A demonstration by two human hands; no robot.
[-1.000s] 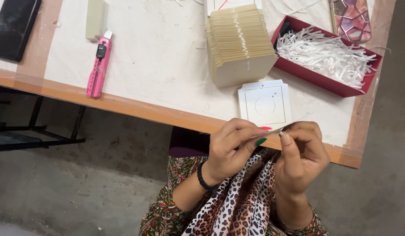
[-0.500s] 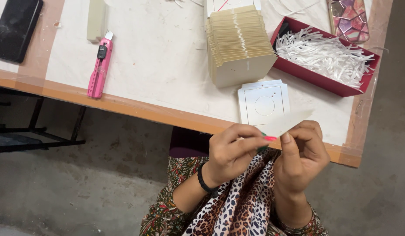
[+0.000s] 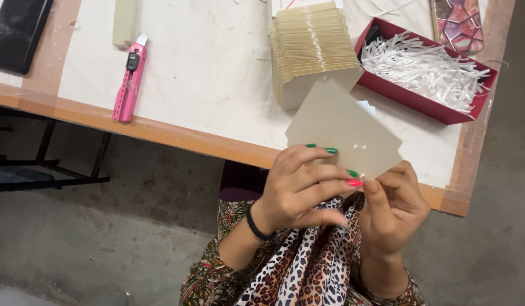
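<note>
I hold a flat beige cardboard piece (image 3: 343, 126) up in front of me, over the table's near edge; it has two small holes near its lower right. My left hand (image 3: 302, 187), with green and pink nails and a black wristband, pinches its lower edge. My right hand (image 3: 395, 209) grips the lower right corner beside it. Behind the card stands a stack of similar beige cards (image 3: 313, 48) on the white-topped table (image 3: 206, 73). A white card on the table is mostly hidden behind the raised piece.
A red tray (image 3: 444, 110) filled with white paper shreds sits at the right. A pink utility knife (image 3: 129, 79) lies at the left near the wooden table edge, with a pale block (image 3: 125, 21) above it and a black phone (image 3: 19, 31) far left. Grey floor below.
The beige card has been lifted and turned from edge-on at my lap to face me, now covering the white card on the table. Both hands stay at its lower edge.
</note>
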